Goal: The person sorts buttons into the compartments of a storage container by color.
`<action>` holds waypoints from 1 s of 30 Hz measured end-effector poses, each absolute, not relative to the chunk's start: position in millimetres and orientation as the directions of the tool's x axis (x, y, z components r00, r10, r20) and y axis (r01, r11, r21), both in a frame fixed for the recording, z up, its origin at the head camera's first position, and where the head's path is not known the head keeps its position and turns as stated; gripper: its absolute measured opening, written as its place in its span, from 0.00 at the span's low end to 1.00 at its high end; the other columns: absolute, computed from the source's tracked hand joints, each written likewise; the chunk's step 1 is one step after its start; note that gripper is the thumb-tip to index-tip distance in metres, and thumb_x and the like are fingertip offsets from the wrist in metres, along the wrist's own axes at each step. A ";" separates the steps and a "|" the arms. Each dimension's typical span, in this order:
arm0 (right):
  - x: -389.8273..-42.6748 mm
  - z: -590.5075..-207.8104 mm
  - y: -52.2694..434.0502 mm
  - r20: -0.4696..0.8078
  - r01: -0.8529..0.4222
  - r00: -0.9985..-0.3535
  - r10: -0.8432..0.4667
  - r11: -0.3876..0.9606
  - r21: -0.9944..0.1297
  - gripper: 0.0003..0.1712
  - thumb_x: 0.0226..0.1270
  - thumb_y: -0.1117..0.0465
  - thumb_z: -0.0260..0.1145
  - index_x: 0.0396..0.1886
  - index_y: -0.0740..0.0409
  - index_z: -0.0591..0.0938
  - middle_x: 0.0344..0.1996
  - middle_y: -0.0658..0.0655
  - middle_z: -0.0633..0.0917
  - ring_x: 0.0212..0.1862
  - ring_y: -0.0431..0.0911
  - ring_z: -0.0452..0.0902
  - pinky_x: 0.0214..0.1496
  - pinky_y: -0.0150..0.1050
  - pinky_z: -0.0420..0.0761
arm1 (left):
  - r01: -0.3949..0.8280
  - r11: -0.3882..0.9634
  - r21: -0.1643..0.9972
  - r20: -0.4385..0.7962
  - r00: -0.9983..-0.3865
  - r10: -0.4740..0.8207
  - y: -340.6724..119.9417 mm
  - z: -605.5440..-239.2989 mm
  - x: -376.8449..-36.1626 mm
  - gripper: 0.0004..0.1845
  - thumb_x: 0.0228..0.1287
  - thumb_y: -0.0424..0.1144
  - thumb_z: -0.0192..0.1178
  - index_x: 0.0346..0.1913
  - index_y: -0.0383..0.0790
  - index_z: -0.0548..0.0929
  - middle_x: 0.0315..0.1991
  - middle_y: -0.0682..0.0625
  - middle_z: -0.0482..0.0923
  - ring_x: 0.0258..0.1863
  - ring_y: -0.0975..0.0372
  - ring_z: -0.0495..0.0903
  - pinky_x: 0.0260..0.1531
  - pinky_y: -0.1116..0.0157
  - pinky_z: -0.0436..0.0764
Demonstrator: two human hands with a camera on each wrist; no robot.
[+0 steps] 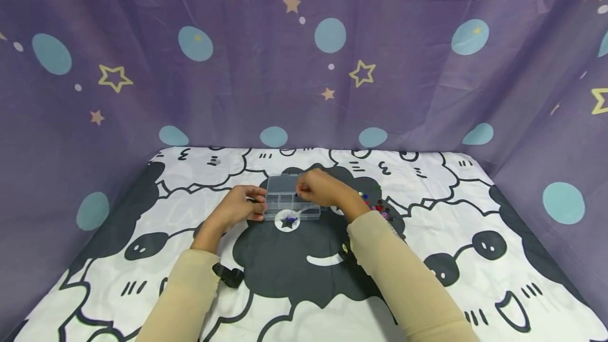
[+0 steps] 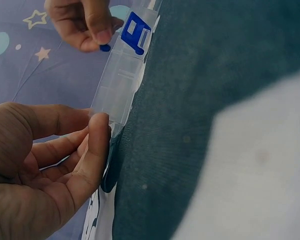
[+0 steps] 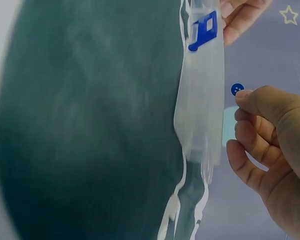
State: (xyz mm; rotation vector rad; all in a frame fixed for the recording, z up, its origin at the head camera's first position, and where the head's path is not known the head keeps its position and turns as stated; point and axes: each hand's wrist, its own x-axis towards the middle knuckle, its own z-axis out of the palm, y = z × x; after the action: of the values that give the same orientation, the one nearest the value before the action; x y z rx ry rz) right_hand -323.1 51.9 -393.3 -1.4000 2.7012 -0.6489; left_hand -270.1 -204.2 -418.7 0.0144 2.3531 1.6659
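beige sleeves (image 1: 404, 284) fill the bottom of the head view, running up to two hands at a clear plastic compartment box (image 1: 290, 200) on the sheep-print cloth (image 1: 475, 289). right hand (image 1: 319, 188) hovers over the box with fingers curled, pinching a small blue button (image 3: 237, 89) between thumb and fingertip; the button sits just above the box's open top, near its far compartments. left hand (image 1: 241, 203) steadies the box at its left end, thumb (image 2: 97, 145) and fingertips pressed against the clear wall, the other fingers loosely bent. blue latch (image 2: 135, 33) shows on the box's front edge, over a star in a white circle on the cloth. just right of the box, beside the right wrist, lies a loose scatter of coloured buttons (image 1: 377, 205). black strap clip (image 1: 229, 274) sits on the cloth by the left forearm. purple star-and-dot curtain (image 1: 304, 51) hangs behind.
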 end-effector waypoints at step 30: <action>-324.0 -392.5 34.1 0.140 -0.748 -0.618 -0.773 0.525 -0.406 0.07 0.74 0.67 0.65 0.41 0.61 0.89 0.36 0.52 0.87 0.35 0.41 0.81 0.40 0.36 0.85 | -0.119 0.339 0.933 -0.194 -0.962 0.195 -206.3 -417.7 -268.9 0.26 0.69 0.24 0.63 0.69 0.27 0.73 0.57 0.32 0.73 0.45 0.49 0.86 0.40 0.59 0.92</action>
State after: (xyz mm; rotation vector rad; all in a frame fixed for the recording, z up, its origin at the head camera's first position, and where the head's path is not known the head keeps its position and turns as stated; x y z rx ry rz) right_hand -324.0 34.1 -392.5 -1.3450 2.6926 -0.6726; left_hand -268.9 -206.3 -417.7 0.0675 2.3351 1.6627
